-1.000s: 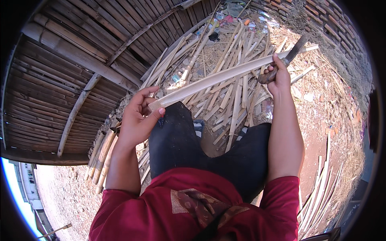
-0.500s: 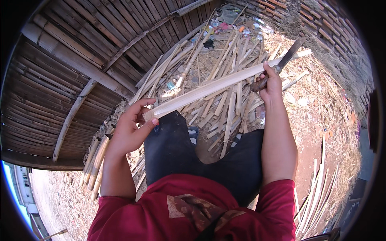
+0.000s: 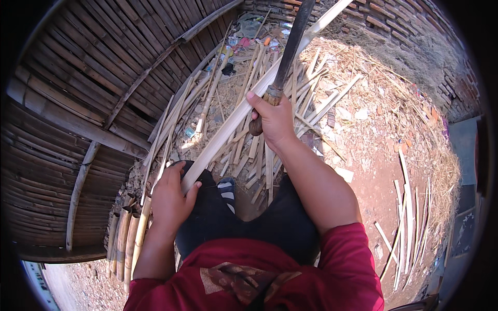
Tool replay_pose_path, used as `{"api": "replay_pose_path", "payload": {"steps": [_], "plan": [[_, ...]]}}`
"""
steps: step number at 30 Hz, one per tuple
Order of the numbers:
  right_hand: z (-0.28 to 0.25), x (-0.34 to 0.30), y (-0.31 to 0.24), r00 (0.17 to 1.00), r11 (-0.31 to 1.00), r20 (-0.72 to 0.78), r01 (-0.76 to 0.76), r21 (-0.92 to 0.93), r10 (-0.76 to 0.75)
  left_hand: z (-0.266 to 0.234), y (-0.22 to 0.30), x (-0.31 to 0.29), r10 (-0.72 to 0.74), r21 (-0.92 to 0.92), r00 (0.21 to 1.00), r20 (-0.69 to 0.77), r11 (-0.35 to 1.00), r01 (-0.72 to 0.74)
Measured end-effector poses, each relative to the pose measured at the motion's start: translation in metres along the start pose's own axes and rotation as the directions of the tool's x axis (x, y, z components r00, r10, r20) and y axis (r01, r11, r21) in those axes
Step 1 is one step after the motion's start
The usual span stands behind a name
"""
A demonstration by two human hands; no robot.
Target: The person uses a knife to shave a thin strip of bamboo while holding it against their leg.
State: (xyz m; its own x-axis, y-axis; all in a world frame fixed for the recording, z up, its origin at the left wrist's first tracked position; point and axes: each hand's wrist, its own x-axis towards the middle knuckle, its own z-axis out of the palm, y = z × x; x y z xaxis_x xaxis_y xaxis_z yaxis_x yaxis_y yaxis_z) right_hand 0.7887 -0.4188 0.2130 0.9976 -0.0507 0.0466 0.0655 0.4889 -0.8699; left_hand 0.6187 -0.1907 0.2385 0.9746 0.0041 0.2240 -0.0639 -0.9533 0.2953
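A long pale split bamboo strip [image 3: 222, 139] slants across in front of me, from above my left thigh up past the far top edge. My left hand [image 3: 173, 199] grips its near end between thumb and fingers. My right hand [image 3: 276, 120] is closed round the wooden handle of a machete [image 3: 293, 46], and its thumb lies against the strip. The dark blade points up and away, running close beside the strip's far part; whether they touch I cannot tell.
A heap of bamboo strips [image 3: 252, 150] lies beyond my knees. More thin strips [image 3: 410, 223] are at the right. Upright bamboo poles [image 3: 123, 233] stand at the left by a slatted bamboo wall [image 3: 57, 155]. A brick wall [image 3: 389, 23] and litter [image 3: 244, 41] are at the back.
The strip has swung steeper, its far end rising up and away. My right hand has moved left with the machete, and my left hand is lower. The view has shifted right.
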Motion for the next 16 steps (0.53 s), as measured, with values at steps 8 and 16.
{"api": "replay_pose_path", "payload": {"steps": [8,16], "plan": [[-0.006,0.007,0.011,0.988,0.983,0.133,-0.061,-0.174,0.085,0.011,-0.012,-0.021,-0.163,-0.117,0.987,0.005,0.980,0.162],[-0.033,0.026,0.014,0.961,0.675,0.250,0.104,-0.731,0.122,0.026,-0.115,-0.068,-0.333,-0.528,0.869,0.367,0.694,0.489]]}}
